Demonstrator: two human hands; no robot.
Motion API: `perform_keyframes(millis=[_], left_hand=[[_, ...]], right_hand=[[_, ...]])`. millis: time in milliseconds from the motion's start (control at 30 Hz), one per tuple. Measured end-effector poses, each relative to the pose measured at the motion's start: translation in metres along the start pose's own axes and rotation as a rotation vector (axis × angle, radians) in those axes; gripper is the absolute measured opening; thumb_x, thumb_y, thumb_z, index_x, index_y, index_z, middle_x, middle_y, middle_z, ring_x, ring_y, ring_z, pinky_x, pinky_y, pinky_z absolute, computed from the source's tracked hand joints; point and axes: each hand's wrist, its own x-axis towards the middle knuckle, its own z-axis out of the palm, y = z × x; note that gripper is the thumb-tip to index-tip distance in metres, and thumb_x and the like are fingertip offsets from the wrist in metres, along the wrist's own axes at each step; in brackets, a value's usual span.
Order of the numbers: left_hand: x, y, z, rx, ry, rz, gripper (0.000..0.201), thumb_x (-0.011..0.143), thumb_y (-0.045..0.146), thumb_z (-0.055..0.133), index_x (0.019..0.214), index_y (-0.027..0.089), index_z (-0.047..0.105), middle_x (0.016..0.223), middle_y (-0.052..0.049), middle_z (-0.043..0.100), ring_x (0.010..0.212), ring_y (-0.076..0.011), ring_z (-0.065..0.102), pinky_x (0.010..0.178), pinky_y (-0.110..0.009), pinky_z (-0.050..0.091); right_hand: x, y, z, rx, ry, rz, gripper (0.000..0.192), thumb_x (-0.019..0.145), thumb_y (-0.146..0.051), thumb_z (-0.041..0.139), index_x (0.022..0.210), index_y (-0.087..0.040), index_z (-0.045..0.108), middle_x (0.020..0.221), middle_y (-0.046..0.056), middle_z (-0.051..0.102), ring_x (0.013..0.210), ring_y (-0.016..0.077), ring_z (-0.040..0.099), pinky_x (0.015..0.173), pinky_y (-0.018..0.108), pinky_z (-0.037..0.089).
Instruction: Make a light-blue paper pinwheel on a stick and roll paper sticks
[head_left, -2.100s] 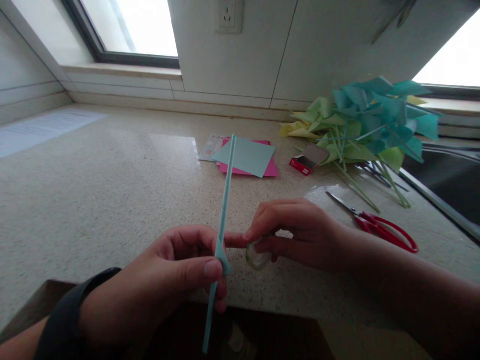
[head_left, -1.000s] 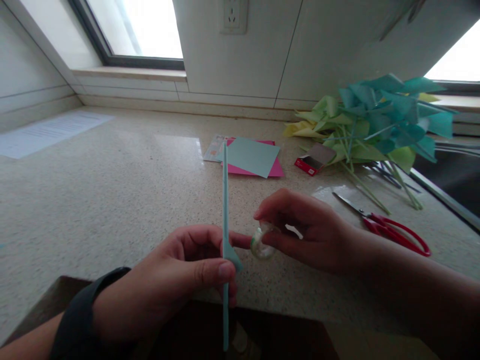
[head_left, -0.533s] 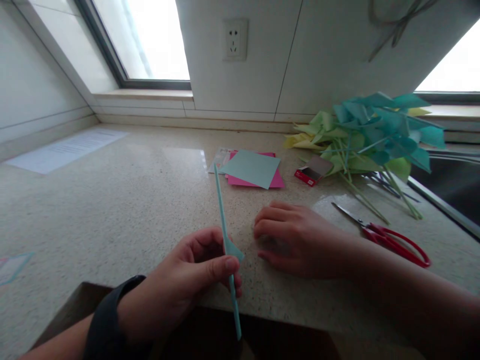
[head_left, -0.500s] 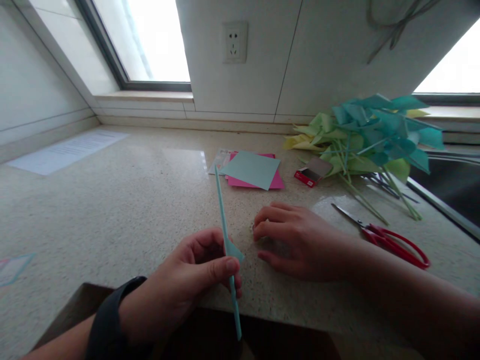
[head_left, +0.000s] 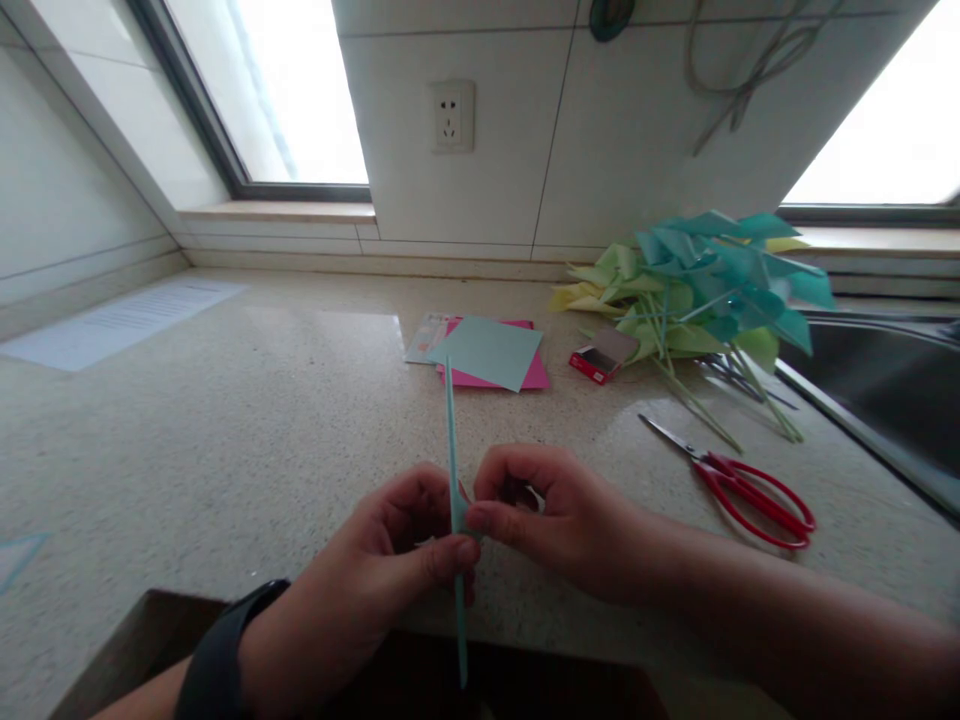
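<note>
My left hand (head_left: pixel 390 575) pinches a thin light-blue rolled paper stick (head_left: pixel 451 440) near its middle and holds it almost upright over the counter's front edge. My right hand (head_left: pixel 551 515) has its thumb and forefinger on the same stick, right beside my left thumb, at the small loose paper flap. The tape roll seen earlier is hidden now. A dark band sits on my left wrist.
On the speckled counter (head_left: pixel 225 400) lie a blue sheet on pink paper (head_left: pixel 489 352), a small red box (head_left: pixel 596 360), red-handled scissors (head_left: pixel 742 485) and a heap of green and teal paper pinwheels (head_left: pixel 697 285). A sink (head_left: pixel 892 385) is at the right, a printed sheet (head_left: pixel 120 320) at the left.
My right hand set the tape roll down on the counter, then came left and pinched the stick beside my left thumb. The view has tilted up a little.
</note>
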Motion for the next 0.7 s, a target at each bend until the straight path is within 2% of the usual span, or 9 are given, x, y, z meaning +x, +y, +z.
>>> perform_keyframes(millis=[133,400,700], left_hand=[[0.0002,0.0021,0.0012,-0.025,-0.015,-0.024,0.019,0.086,0.036,0.078,0.094,0.021,0.069,0.085,0.002,0.066,0.075,-0.0105,0.060,0.070,-0.022,0.048],[0.0002,0.0048,0.0046,-0.094,-0.040,-0.008,0.016,0.082,0.026,0.082,0.095,0.024,0.072,0.087,0.004,0.068,0.080,-0.0087,0.059,0.071,-0.017,0.046],[-0.0005,0.0036,0.0032,-0.180,0.078,-0.058,0.014,0.083,0.033,0.080,0.086,0.021,0.074,0.076,0.003,0.068,0.068,-0.0092,0.062,0.064,-0.019,0.051]], right_hand=[[-0.0031,-0.0061,0.0002,-0.051,0.017,-0.021,0.018,0.083,-0.034,0.071,0.080,-0.019,0.063,0.074,-0.003,0.056,0.070,0.0127,0.049,0.064,0.027,0.041],[-0.0002,-0.0024,0.0023,0.124,-0.052,0.052,0.022,0.085,-0.036,0.071,0.080,-0.016,0.063,0.074,-0.001,0.060,0.067,0.0119,0.050,0.061,0.026,0.040],[0.0015,-0.0003,0.0013,0.176,-0.018,0.021,0.026,0.082,-0.037,0.076,0.078,-0.016,0.060,0.066,-0.005,0.052,0.061,0.0087,0.044,0.054,0.022,0.034]])
